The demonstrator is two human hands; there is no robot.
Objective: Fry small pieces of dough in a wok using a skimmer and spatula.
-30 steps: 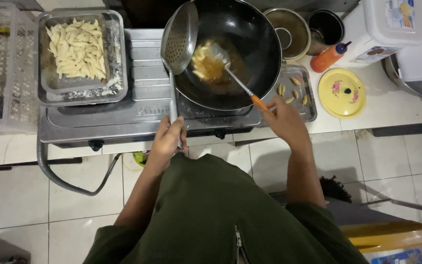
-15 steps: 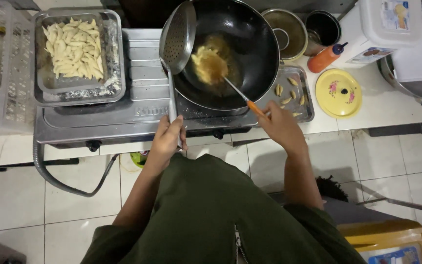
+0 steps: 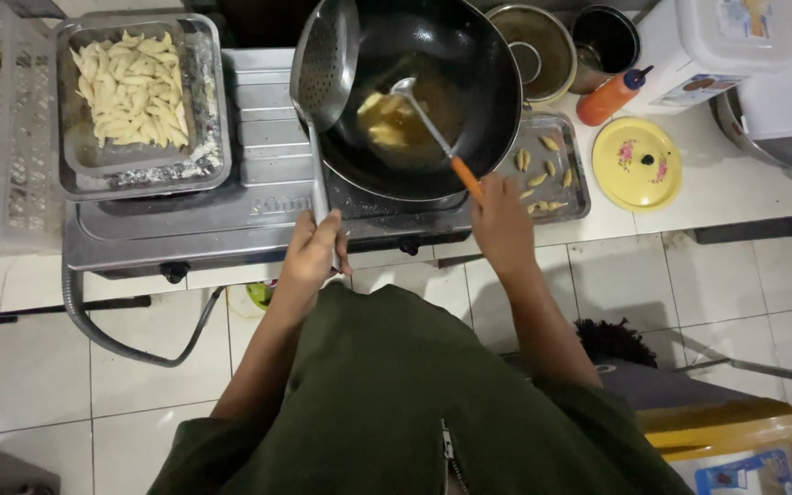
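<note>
Hands both clench tools: the left hand (image 3: 315, 249) grips a perforated skimmer (image 3: 325, 62) tilted over the wok (image 3: 469, 101); the right hand (image 3: 499, 218) holds an orange-handled ladle (image 3: 433, 128) dipping into the frying pieces (image 3: 385, 124). Orange squeeze bottle (image 3: 609, 97) stands beside a yellow round lid (image 3: 636, 163).

Glossy black wok (image 3: 469, 82), perforated metal skimmer (image 3: 324, 64), brushed-steel stove (image 3: 185, 220)
</note>
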